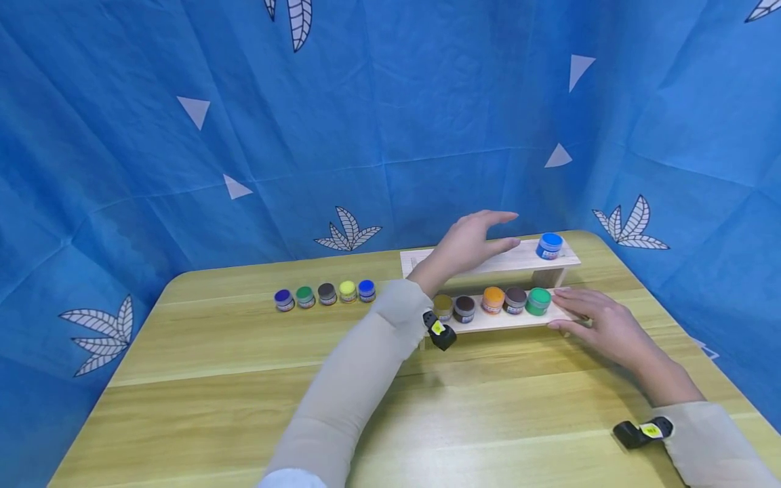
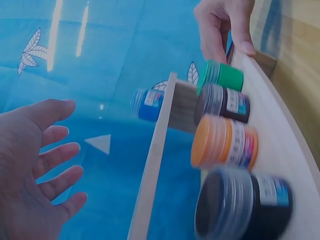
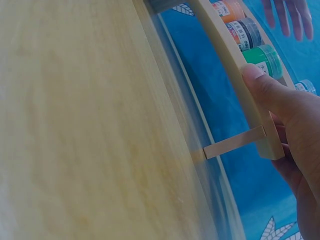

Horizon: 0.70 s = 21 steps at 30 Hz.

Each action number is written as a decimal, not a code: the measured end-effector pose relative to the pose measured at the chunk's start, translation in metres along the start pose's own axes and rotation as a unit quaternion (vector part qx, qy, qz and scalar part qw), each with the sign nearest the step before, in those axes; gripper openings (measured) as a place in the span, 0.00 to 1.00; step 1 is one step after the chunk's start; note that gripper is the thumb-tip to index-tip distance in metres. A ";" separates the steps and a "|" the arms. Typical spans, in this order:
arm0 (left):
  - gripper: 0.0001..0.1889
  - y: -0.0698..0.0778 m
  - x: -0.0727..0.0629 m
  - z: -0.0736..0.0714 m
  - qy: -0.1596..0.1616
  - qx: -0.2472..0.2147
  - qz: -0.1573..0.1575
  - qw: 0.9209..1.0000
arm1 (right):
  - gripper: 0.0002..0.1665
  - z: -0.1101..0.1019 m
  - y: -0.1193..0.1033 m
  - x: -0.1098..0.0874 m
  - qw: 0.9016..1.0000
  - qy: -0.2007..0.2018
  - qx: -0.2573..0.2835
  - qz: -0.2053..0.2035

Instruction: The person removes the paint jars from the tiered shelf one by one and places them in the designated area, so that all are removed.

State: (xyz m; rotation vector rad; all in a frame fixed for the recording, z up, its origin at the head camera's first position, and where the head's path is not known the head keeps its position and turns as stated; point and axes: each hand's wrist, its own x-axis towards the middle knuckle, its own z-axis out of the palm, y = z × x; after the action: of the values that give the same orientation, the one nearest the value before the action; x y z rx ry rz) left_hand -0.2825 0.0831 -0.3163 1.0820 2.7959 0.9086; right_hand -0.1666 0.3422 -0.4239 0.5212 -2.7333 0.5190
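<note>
A two-step wooden rack [image 1: 497,325] stands at the back right of the table. Along its lower step sit several paint jars, among them an orange jar [image 1: 493,299], a dark jar [image 1: 464,309] and a green jar [image 1: 539,301]. One blue paint jar [image 1: 550,246] is at the right end of the upper step. My left hand [image 1: 468,242] hovers over the upper step, fingers spread and holding nothing, as the left wrist view also shows. My right hand [image 1: 604,327] grips the right end of the lower step, its thumb [image 3: 256,75] on the edge beside the green jar.
Left of the rack, several more paint jars stand in a row on the table [image 1: 213,379]: purple [image 1: 283,300], green [image 1: 306,297], dark, yellow [image 1: 348,291] and blue [image 1: 367,291]. A blue patterned curtain [image 1: 305,135] hangs behind the table and along its sides.
</note>
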 end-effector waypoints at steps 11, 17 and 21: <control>0.29 0.017 0.027 0.020 -0.023 -0.014 -0.012 1.000 | 0.33 0.003 0.002 0.001 0.999 0.027 -0.002 -0.028; 0.28 0.023 0.039 0.031 -0.032 -0.029 -0.032 0.999 | 0.33 0.004 0.004 0.001 0.999 0.032 -0.001 -0.036; 0.27 0.026 0.045 0.039 -0.035 -0.036 -0.040 0.998 | 0.32 0.004 0.004 0.001 0.999 0.031 0.002 -0.037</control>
State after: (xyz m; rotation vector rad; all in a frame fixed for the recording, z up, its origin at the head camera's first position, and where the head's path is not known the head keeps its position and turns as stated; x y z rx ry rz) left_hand -0.2925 0.1466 -0.3270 0.9661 2.7067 0.9351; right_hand -0.1703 0.3441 -0.4279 0.5941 -2.6446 0.5122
